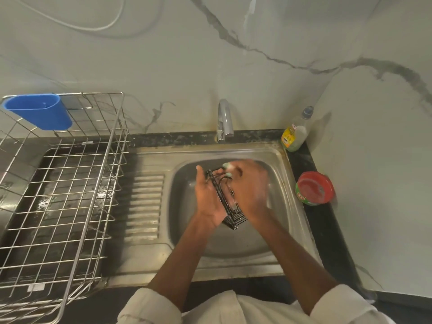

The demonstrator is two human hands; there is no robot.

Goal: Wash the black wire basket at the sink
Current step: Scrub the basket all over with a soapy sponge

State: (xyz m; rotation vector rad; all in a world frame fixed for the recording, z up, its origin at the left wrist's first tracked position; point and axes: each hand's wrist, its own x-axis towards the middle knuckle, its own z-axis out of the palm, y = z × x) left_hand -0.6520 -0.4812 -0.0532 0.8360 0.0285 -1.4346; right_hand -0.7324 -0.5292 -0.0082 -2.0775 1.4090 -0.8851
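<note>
Black wire basket (pixel 230 208) between 2 hands

The right hand (pixel 251 185) is smeared by motion blur, and its fingers cannot be told apart. A pale green thing (pixel 228 168) at its fingertips is too blurred to identify. Both hands cover most of the black wire basket (pixel 230 212); only one edge and a lower corner show. The left hand (pixel 208 199) hides its fingers behind the basket. The dish rack (pixel 58 183) runs off the left and bottom edges. Print on the bottle (pixel 295 134) and the round tub (pixel 314 188) is too small to read.
</note>
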